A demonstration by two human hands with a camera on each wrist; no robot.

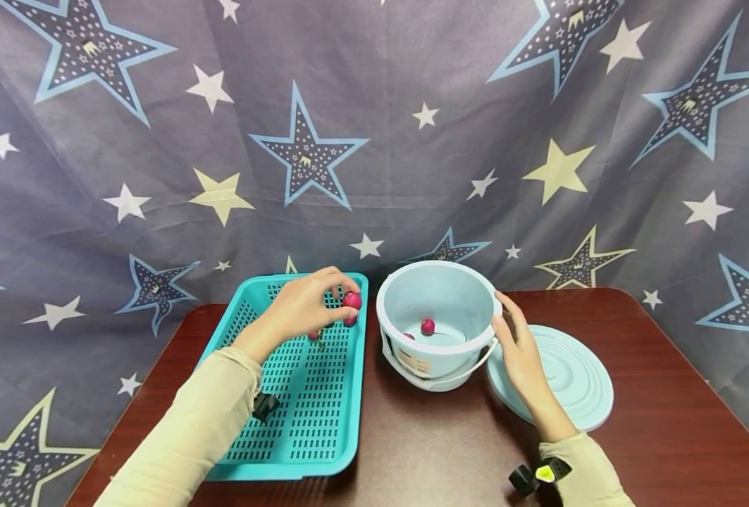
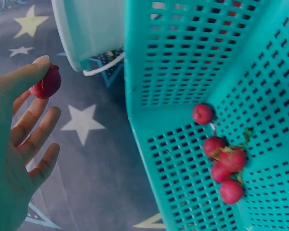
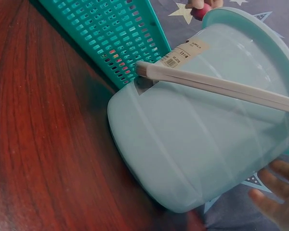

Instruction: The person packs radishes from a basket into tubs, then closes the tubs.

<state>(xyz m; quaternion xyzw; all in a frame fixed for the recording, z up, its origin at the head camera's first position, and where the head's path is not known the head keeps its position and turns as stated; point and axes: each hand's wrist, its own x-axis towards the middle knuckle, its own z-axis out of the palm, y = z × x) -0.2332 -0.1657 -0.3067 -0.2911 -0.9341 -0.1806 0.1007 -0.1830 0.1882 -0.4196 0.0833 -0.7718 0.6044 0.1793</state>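
My left hand [image 1: 304, 304] pinches a red radish [image 1: 351, 301] between thumb and fingers, above the far right corner of a turquoise perforated basket [image 1: 273, 470]. Inside that basket, several radishes [image 2: 231, 160], some with green stems, lie at one end in the left wrist view. To its right stands a pale blue bucket [image 1: 440, 292] with its top uncovered. On the bucket's floor lies a radish [image 1: 428, 327], and another shows partly behind the near rim. My right hand [image 1: 521, 352] touches the bucket's right rim with its fingers fairly straight.
A round pale blue lid [image 1: 567, 373] lies on the brown table [image 1: 659, 394] right of the bucket, partly behind my right forearm. The bucket's white handle [image 3: 221, 86] hangs down at its front. A grey star-patterned cloth [image 1: 380, 141] hangs behind the table.
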